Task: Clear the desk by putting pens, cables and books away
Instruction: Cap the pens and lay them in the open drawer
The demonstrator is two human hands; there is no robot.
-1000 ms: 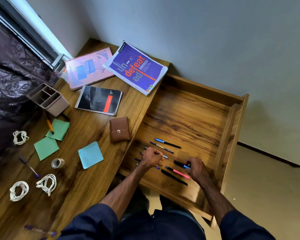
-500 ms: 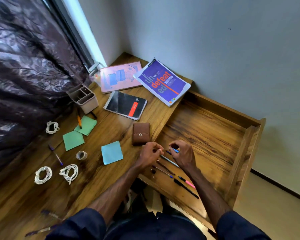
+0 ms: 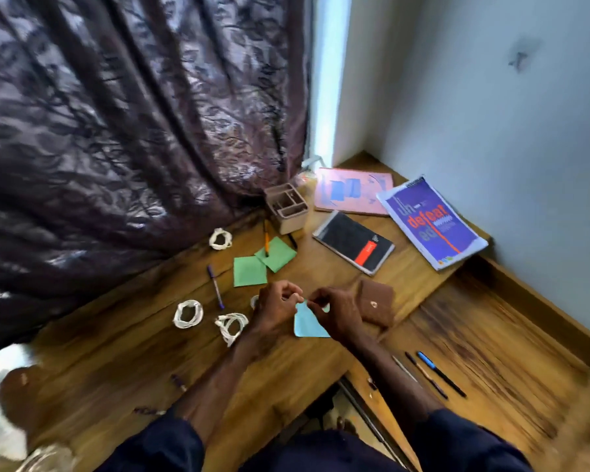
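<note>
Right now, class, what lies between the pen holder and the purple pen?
Two green sticky notes, with an orange pen resting on one, as the head view shows.

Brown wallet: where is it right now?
Head view, right of centre: the brown wallet lies on the desk, just right of the right hand and this side of the black notebook, near the open drawer.

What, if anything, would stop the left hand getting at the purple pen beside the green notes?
Probably nothing, so yes: the purple pen lies bare on the desk, left of the left hand, with only wood between.
</note>
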